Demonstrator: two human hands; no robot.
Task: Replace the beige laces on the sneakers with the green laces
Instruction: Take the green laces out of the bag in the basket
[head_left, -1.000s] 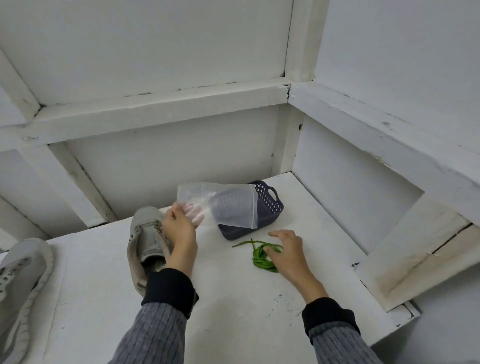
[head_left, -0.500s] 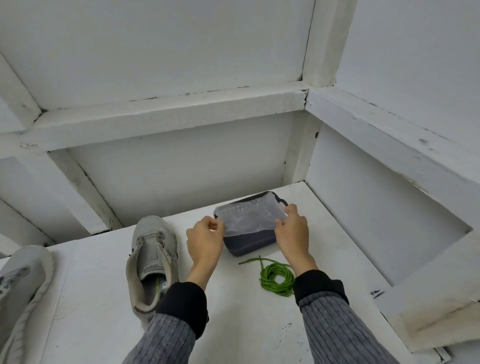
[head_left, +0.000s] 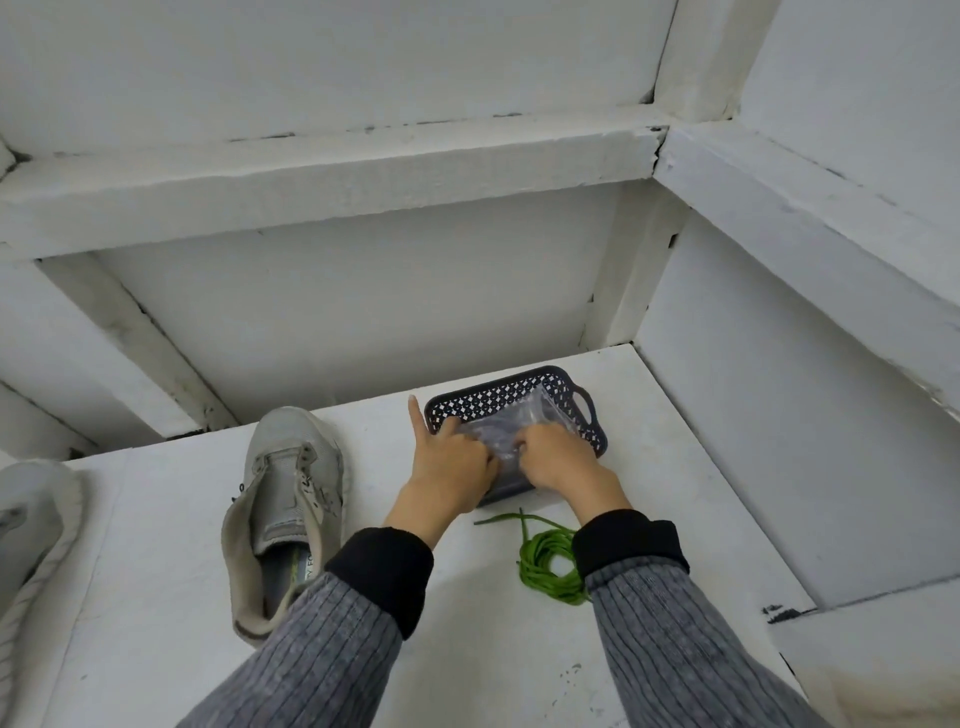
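My left hand (head_left: 451, 457) and my right hand (head_left: 556, 458): centre frame, fingers curled, pinching crumpled clear plastic bag (head_left: 511, 426) inside dark perforated plastic basket (head_left: 571, 395); left index finger points up. Coiled green laces (head_left: 545, 564): on white tabletop (head_left: 156, 597), lower right of hands. Unlaced grey sneaker (head_left: 285, 499): left of hands. Second grey sneaker (head_left: 31, 530): left edge.

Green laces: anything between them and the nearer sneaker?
Only the left forearm crosses above that gap; the white surface between the green laces and the sneaker looks bare. Both hands are busy pushing the plastic bag into the basket.
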